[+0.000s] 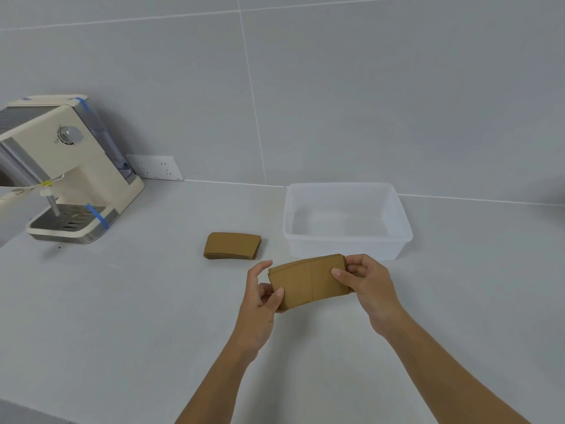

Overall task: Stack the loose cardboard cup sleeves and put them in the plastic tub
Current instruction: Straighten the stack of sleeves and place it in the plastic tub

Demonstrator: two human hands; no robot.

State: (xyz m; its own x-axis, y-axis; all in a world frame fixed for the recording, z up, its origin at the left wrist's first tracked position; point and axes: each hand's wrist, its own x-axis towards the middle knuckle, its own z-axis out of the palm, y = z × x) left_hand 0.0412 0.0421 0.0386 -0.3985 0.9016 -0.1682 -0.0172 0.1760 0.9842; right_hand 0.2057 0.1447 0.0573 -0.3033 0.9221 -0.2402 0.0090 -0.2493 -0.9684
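A stack of flat brown cardboard cup sleeves (308,281) is held above the counter between both hands. My left hand (263,296) grips its left end, thumb on the front face. My right hand (368,281) pinches its right end. A second pile of brown sleeves (232,245) lies flat on the counter, to the left of and beyond the held stack. The clear plastic tub (347,240) stands just beyond my right hand, with nothing visible inside it.
A cream espresso machine (61,169) with blue tape strips stands at the left, against the grey tiled wall. A white wall socket (154,167) sits beside it. The grey counter (122,316) stretches wide in front.
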